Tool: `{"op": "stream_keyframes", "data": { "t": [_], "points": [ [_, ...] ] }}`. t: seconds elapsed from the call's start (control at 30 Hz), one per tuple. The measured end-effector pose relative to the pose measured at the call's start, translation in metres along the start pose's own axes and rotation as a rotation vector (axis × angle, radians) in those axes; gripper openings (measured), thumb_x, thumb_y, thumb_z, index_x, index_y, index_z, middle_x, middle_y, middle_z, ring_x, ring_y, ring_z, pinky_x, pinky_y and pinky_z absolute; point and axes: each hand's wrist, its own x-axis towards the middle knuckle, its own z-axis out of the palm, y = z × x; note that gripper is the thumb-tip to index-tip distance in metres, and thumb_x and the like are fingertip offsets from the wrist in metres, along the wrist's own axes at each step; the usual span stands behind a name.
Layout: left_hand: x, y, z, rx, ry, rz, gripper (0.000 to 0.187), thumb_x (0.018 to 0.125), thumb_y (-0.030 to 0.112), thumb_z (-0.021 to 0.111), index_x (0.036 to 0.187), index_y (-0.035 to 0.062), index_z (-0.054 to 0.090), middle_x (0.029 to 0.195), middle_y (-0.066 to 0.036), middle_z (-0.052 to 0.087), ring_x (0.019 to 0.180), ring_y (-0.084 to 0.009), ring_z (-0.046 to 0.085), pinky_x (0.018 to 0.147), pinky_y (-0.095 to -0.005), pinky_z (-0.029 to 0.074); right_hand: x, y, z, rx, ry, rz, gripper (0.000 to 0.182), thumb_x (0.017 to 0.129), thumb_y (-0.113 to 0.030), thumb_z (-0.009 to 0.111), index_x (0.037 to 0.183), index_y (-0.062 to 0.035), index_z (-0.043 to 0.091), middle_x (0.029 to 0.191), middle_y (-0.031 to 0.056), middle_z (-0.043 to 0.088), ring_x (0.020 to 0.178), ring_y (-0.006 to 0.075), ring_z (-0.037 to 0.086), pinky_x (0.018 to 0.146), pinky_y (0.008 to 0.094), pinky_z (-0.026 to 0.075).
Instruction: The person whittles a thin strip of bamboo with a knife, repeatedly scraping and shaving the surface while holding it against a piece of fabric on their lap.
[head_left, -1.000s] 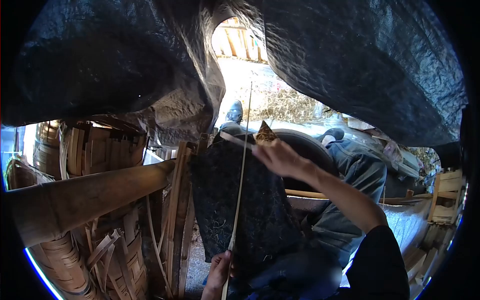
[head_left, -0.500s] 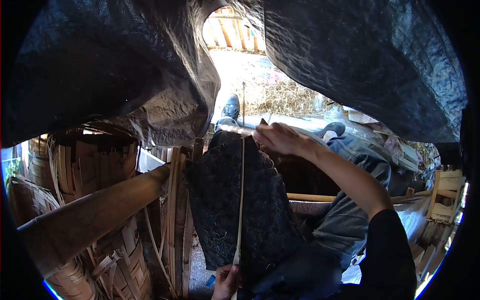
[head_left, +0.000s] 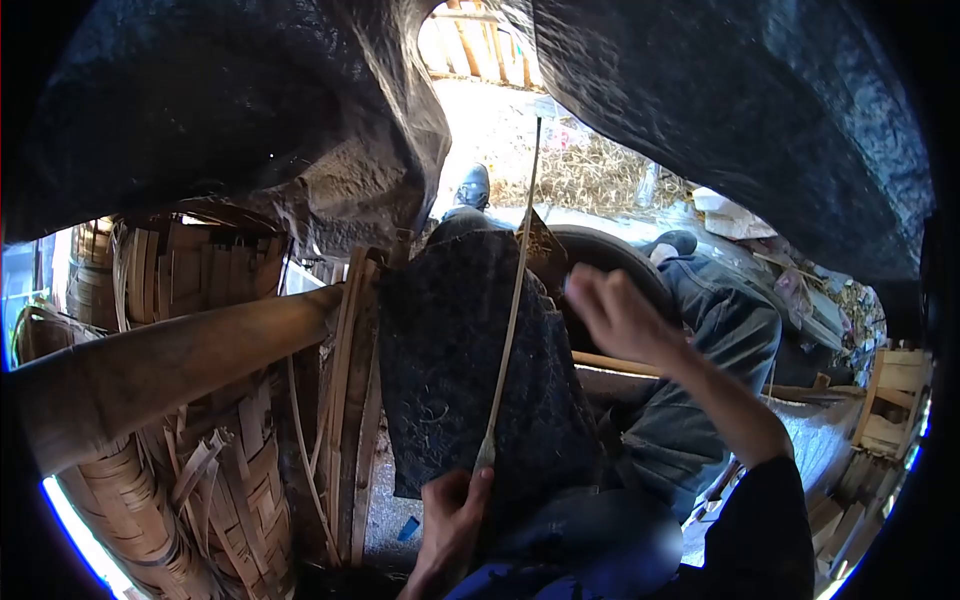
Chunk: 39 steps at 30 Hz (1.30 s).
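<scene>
A long, thin bamboo strip (head_left: 513, 310) rises over the dark cloth (head_left: 445, 370) on my lap, its far tip reaching up into the bright opening. My left hand (head_left: 452, 515) is closed round its near end, thumb along the strip, where the fibres look pale and frayed. To the right of the strip, apart from it, is my right hand (head_left: 620, 315), blurred by motion. Its fingers are curled, with a faint pale edge at the fingertips; what they hold is not clear.
A thick bamboo pole (head_left: 180, 370) runs in from the left, above woven bamboo baskets (head_left: 130, 510). Upright slats (head_left: 350, 410) stand beside the cloth. Dark sheeting (head_left: 720, 130) hangs overhead. A dark round basin (head_left: 610, 255) lies beyond my right hand, with shavings (head_left: 590, 175) on the ground farther out.
My right hand has moved right and towards me, away from the strip; the pale blade-like streak across it is gone. My left hand has moved slightly up, and the strip now leans right.
</scene>
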Motion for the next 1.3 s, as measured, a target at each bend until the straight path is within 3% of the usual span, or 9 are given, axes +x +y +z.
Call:
{"op": "stream_keyframes", "data": {
  "t": [0.03, 0.13, 0.2, 0.37, 0.57, 0.97, 1.1, 1.2, 1.3],
  "points": [
    [0.000, -0.001, 0.001, 0.015, 0.011, 0.032, 0.041, 0.089, 0.028, 0.060, 0.063, -0.0037, 0.054, 0.054, -0.005, 0.050, 0.054, -0.0082, 0.042, 0.048, -0.0279, 0.033, -0.026, -0.011, 0.010, 0.034, 0.020, -0.150, 0.035, 0.098, -0.033, 0.043, 0.077, -0.0040, 0.047, 0.050, 0.0068, 0.050, 0.038, 0.0155, 0.050, 0.032, 0.0329, 0.035],
    [0.001, -0.009, 0.006, 0.085, 0.043, 0.116, 0.043, 0.089, 0.028, 0.060, 0.060, -0.0037, 0.053, 0.051, -0.006, 0.047, 0.050, -0.0086, 0.040, 0.046, -0.0298, 0.032, -0.081, -0.039, 0.036, 0.078, -0.077, -0.207, 0.033, 0.095, -0.031, 0.050, 0.076, -0.0046, 0.047, 0.045, 0.0046, 0.047, 0.035, 0.0206, 0.050, 0.032, 0.0365, 0.037],
    [0.006, -0.021, 0.009, 0.112, 0.069, 0.179, 0.043, 0.088, 0.027, 0.060, 0.060, -0.0040, 0.052, 0.049, -0.007, 0.046, 0.049, -0.0089, 0.039, 0.045, -0.0307, 0.032, -0.097, -0.045, 0.051, -0.111, -0.077, -0.303, 0.036, 0.093, -0.035, 0.052, 0.074, -0.0050, 0.047, 0.044, 0.0069, 0.047, 0.035, 0.0251, 0.052, 0.033, 0.0379, 0.039],
    [0.014, -0.034, 0.010, 0.302, 0.177, 0.409, 0.042, 0.087, 0.028, 0.062, 0.062, -0.0052, 0.052, 0.048, -0.015, 0.044, 0.044, -0.0149, 0.039, 0.044, -0.0342, 0.033, -0.081, -0.039, 0.052, -0.234, -0.084, -0.239, 0.041, 0.092, -0.040, 0.053, 0.073, -0.0048, 0.046, 0.043, 0.0075, 0.047, 0.038, 0.0270, 0.054, 0.035, 0.0375, 0.042],
    [0.010, -0.033, 0.016, 0.316, 0.234, 0.449, 0.042, 0.087, 0.027, 0.062, 0.061, -0.0043, 0.053, 0.048, -0.016, 0.045, 0.041, -0.0173, 0.040, 0.044, -0.0349, 0.035, -0.100, -0.047, 0.061, -0.305, -0.180, -0.227, 0.037, 0.091, -0.036, 0.056, 0.074, -0.0045, 0.045, 0.044, 0.0084, 0.047, 0.039, 0.0274, 0.055, 0.036, 0.0374, 0.043],
    [0.013, -0.038, 0.020, 0.359, 0.305, 0.533, 0.040, 0.085, 0.025, 0.065, 0.061, -0.0041, 0.053, 0.048, -0.018, 0.046, 0.039, -0.0260, 0.044, 0.044, -0.0367, 0.036, -0.083, -0.044, 0.076, -0.329, -0.081, -0.151, 0.038, 0.092, -0.035, 0.053, 0.073, -0.0024, 0.047, 0.046, 0.0123, 0.052, 0.043, 0.0323, 0.058, 0.039, 0.0396, 0.046],
    [0.012, -0.038, 0.020, 0.383, 0.308, 0.561, 0.041, 0.085, 0.026, 0.064, 0.061, -0.0042, 0.052, 0.048, -0.017, 0.045, 0.040, -0.0245, 0.041, 0.045, -0.0371, 0.035, -0.058, -0.024, 0.070, -0.409, 0.128, -0.164, 0.039, 0.096, -0.035, 0.047, 0.075, -0.0022, 0.050, 0.046, 0.0104, 0.052, 0.040, 0.0269, 0.057, 0.037, 0.0378, 0.045],
    [0.013, -0.040, 0.017, 0.313, 0.259, 0.512, 0.043, 0.086, 0.028, 0.063, 0.060, -0.0044, 0.052, 0.048, -0.016, 0.044, 0.040, -0.0225, 0.038, 0.045, -0.0371, 0.034, -0.071, -0.039, 0.059, -0.245, 0.088, -0.214, 0.036, 0.096, -0.032, 0.049, 0.074, -0.0028, 0.050, 0.044, 0.0083, 0.049, 0.036, 0.0253, 0.053, 0.035, 0.0388, 0.043],
    [0.014, -0.043, 0.018, 0.243, 0.239, 0.497, 0.044, 0.086, 0.030, 0.062, 0.060, -0.0046, 0.051, 0.048, -0.015, 0.043, 0.041, -0.0205, 0.036, 0.044, -0.0367, 0.032, -0.106, -0.055, 0.068, -0.238, 0.022, -0.225, 0.037, 0.095, -0.033, 0.050, 0.073, -0.0029, 0.048, 0.045, 0.0112, 0.051, 0.038, 0.0287, 0.055, 0.037, 0.0402, 0.045]
  ]
}}
